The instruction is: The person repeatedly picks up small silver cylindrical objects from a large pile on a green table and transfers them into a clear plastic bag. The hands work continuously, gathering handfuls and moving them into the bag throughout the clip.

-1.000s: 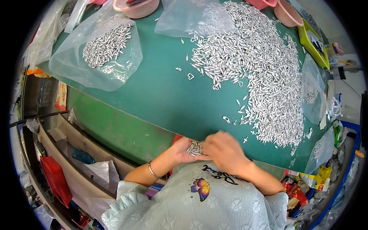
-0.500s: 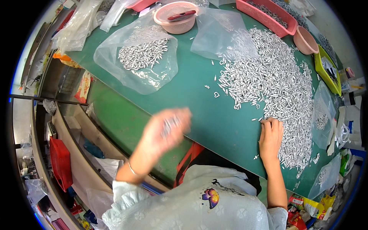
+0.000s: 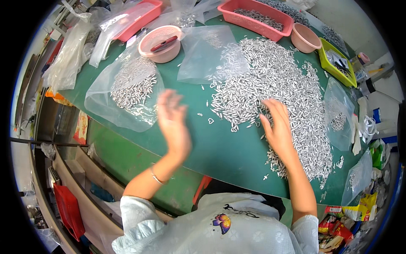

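A large pile of small silver, bullet-shaped metal pieces (image 3: 296, 89) spreads over the green table (image 3: 220, 156). My right hand (image 3: 278, 129) reaches onto its near-left edge, thumb and fingers apart, fingertips touching the pieces. My left hand (image 3: 174, 127) is raised beside a clear plastic bag (image 3: 95, 101), blurred by motion; its fingers look spread and nothing shows in it. Inside that bag lies a heap of the same silver pieces (image 3: 134, 91). A few heart-shaped clasps, such as this open heart clasp (image 3: 210, 121), lie loose left of the pile.
Another clear bag (image 3: 198, 55) overlaps the pile's far left. Behind stand a pink bowl (image 3: 146, 46) with a red-handled tool, a long pink tray (image 3: 256, 19) of metal parts, a smaller pink bowl (image 3: 305, 39) and a yellow-green basket (image 3: 336, 63). Small bags (image 3: 338, 120) lie at right.
My left hand, which held silver pieces near the table's front edge, has moved up toward the bag and opened. My right hand has moved farther into the pile, fingers spreading. The view has shifted.
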Demonstrator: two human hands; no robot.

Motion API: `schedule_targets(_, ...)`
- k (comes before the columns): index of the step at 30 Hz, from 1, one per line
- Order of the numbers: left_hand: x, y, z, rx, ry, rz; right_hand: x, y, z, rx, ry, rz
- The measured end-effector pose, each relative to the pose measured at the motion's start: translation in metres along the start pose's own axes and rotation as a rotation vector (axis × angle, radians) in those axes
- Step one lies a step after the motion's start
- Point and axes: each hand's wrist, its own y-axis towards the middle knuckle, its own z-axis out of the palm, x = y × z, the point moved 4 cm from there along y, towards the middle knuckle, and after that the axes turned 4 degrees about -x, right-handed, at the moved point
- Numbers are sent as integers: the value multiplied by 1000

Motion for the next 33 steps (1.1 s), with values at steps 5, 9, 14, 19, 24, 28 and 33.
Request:
schedule_targets(5,39,3,96,668,682,430,-20,25,61,114,-257,-73)
schedule_targets(9,66,-12,109,780,1026,559,-11,1,60,253,-218,-50)
schedule_targets(14,51,-42,88,947,903,516,14,-31,44,329,-146,-42)
schedule_targets(19,30,-70,63,1045,812,334,34,-60,30,446,-101,-48)
schedule_targets(24,17,-99,45,1101,851,382,45,-89,11,589,-227,-91)
schedule_targets(28,12,-115,32,1141,800,360,42,-104,-5,613,-338,-85)
schedule_targets(33,4,-106,19,1051,705,369,37,-90,-27,341,-88,35)
